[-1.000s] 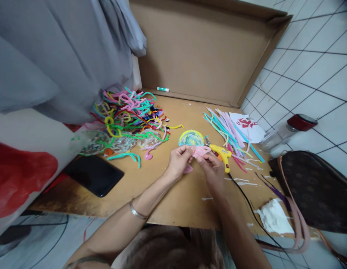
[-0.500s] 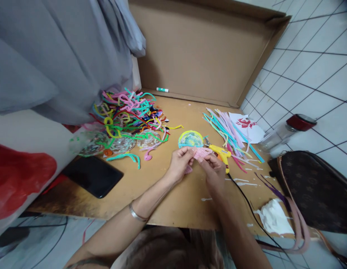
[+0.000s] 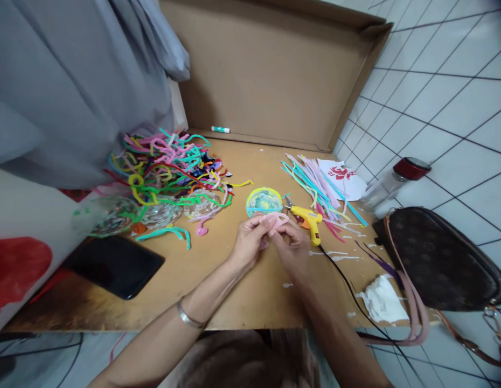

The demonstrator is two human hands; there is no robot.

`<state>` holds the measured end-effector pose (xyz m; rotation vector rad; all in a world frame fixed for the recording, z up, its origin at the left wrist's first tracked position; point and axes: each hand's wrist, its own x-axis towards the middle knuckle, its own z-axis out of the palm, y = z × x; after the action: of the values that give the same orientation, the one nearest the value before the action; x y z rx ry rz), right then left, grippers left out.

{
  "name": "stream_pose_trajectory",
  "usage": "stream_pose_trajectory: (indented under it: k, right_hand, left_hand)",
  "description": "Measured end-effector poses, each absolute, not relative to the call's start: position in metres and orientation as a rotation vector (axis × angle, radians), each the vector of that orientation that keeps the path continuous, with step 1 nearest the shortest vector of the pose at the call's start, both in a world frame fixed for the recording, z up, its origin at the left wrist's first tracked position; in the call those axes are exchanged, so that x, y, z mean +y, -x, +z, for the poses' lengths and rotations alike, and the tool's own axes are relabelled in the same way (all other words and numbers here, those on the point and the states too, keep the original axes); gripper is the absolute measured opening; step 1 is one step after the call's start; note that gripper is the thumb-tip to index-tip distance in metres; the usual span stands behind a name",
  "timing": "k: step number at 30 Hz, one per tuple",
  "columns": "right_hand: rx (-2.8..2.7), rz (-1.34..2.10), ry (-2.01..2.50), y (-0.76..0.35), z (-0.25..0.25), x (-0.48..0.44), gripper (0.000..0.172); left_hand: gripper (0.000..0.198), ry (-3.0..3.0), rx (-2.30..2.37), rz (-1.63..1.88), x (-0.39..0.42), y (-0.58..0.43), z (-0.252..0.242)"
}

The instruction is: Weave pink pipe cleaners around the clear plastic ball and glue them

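My left hand and my right hand meet over the cardboard table, both pinching a small pink fuzzy pipe-cleaner piece. Its fingers closed, each hand grips one side of the piece. Just beyond the hands lies a round disc edged in yellow and teal. A yellow glue gun lies right of the hands, its black cord running toward me.
A tangled heap of coloured pipe cleaners lies at the left, a bundle of straight ones at the right. A black phone lies near left. A brown handbag, a red-lidded jar and crumpled tissue are at the right.
The view has shifted so everything sits further left in the frame. Both hands stay closed on the pink piece and have drawn slightly closer together.
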<state>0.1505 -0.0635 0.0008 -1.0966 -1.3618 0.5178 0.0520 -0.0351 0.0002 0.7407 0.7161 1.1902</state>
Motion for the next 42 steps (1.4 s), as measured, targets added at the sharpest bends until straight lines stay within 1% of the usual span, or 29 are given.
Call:
stream_pose_trajectory:
  k: [4,7,10,13,16,19,23,29,36,42]
  right_hand:
    - [-1.382,0.526,1.152,-0.152,0.002,-0.062,0.020]
    - [-1.371,0.583,1.182,-0.158,0.001,-0.059,0.016]
    - [-1.236,0.576,1.213,-0.168,0.000,-0.056,0.013]
    - [-1.119,0.558,1.198,-0.176,0.000,-0.054,0.014]
    - [-1.161,0.588,1.182,-0.178,0.002,-0.055,0.014]
    - [-1.207,0.589,1.184,-0.179,0.003,-0.055,0.013]
    - [-1.177,0.620,1.163,-0.179,0.003,-0.054,0.016]
    - [-1.113,0.660,1.144,-0.178,0.003,-0.053,0.016]
    - [-1.231,0.607,1.149,-0.177,0.007,-0.054,0.013]
    - [-1.245,0.598,1.112,-0.179,0.004,-0.055,0.016]
  left_hand:
    - [0.040,-0.726,0.753,1.160,-0.033,-0.053,-0.003]
    - [0.043,-0.739,0.768,1.165,-0.029,-0.052,-0.003]
    - [0.045,-0.785,0.773,1.188,-0.023,-0.049,0.000]
    - [0.048,-0.862,0.787,1.083,-0.021,-0.046,0.003]
    - [0.050,-0.966,0.807,0.949,-0.023,-0.045,0.003]
    - [0.052,-1.085,0.827,0.898,-0.026,-0.045,0.003]
    - [0.052,-1.180,0.783,0.900,-0.028,-0.045,0.006]
    - [0.049,-1.217,0.734,0.925,-0.028,-0.048,0.005]
    - [0.051,-1.254,0.763,0.968,-0.028,-0.047,0.001]
    - [0.055,-1.261,0.751,0.999,-0.032,-0.049,0.006]
